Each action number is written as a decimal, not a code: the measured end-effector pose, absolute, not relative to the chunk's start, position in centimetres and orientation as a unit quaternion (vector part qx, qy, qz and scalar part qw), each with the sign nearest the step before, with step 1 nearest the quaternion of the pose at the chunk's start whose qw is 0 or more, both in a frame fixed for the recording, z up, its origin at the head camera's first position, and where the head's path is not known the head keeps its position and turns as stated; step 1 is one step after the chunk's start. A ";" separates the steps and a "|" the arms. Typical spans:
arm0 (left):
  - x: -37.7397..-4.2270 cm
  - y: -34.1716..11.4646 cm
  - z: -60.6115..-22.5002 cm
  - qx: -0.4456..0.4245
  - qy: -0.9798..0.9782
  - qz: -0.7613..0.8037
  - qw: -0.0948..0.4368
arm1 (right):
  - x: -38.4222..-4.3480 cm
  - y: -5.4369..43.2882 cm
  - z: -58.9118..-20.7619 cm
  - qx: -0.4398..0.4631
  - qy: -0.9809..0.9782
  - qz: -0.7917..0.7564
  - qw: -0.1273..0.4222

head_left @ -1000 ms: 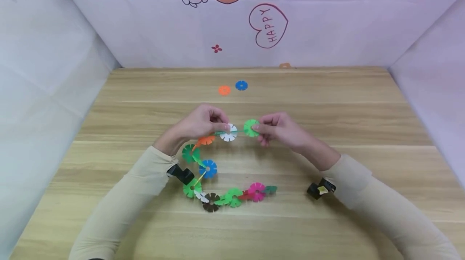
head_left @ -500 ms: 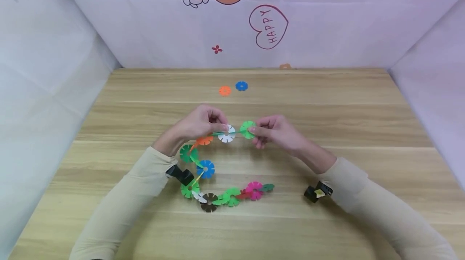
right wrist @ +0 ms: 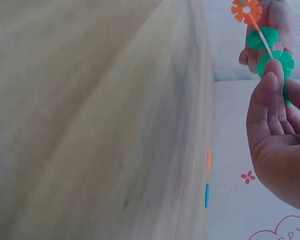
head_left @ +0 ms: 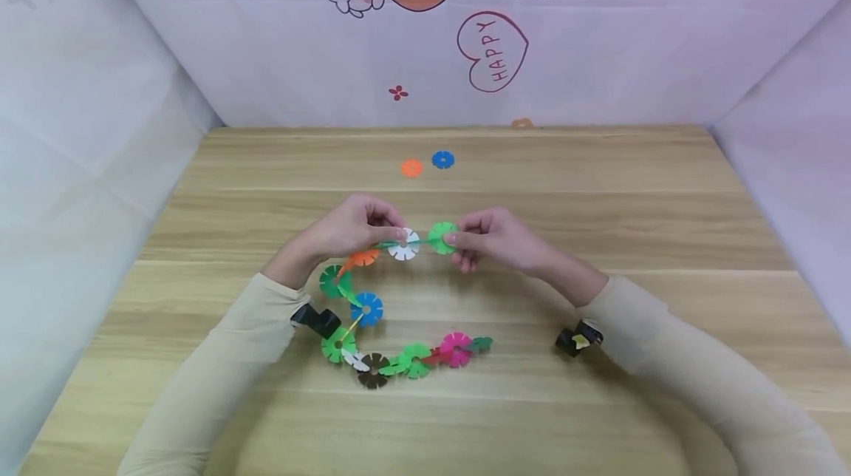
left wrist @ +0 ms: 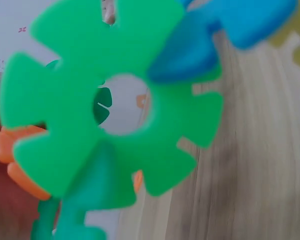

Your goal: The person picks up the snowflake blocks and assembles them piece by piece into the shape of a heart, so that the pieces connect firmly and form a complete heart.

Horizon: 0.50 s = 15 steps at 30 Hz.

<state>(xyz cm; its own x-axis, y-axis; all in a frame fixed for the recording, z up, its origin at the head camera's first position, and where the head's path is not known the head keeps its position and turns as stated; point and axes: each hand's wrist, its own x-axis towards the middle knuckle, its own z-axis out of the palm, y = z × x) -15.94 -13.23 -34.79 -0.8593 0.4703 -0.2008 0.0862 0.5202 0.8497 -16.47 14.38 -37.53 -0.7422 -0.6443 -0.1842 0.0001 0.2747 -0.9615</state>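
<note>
A chain of slotted, flower-shaped plastic discs curves across the middle of the table in the head view. At its far end my left hand [head_left: 355, 228] pinches a white disc [head_left: 403, 250]. My right hand [head_left: 499, 241] pinches a light green disc [head_left: 439, 236], linked to the white one by a darker green piece seen edge-on. From the left hand the chain runs through an orange disc [head_left: 364, 258], a blue disc [head_left: 367, 310] and a brown disc [head_left: 374, 371] to a pink disc [head_left: 456, 350]. A large green disc [left wrist: 165, 160] fills much of the left wrist view, largely hiding the left hand.
Two loose discs, one orange [head_left: 411, 168] and one blue [head_left: 442, 160], lie flat beyond the hands. A printed white cloth [head_left: 598, 55] hangs behind the wooden table [head_left: 565, 402], with pale cloth at both sides.
Both hands, still pinching the chain's far end, have shifted left. The rest of the chain has slid left along with them. The two loose discs lie where they were.
</note>
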 end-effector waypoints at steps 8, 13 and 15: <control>-16.0 -14.5 -34.9 0.153 0.853 0.453 0.210 | -19.1 14.7 -38.2 -0.244 0.762 -0.527 0.288; -16.0 -15.2 -35.0 0.140 0.856 0.452 0.208 | -23.1 14.7 -38.6 -0.223 0.803 -0.493 0.250; -16.1 -15.3 -35.1 0.139 0.857 0.451 0.207 | -24.8 14.3 -38.7 -0.204 0.820 -0.482 0.231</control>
<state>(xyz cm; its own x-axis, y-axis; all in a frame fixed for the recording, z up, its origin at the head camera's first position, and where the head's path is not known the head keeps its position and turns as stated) -16.12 -15.28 -35.15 -0.8760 0.4243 -0.2292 0.0510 0.5540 0.8309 -24.85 14.32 -38.73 -0.8097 -0.5576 -0.1828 -0.1117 0.4523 -0.8848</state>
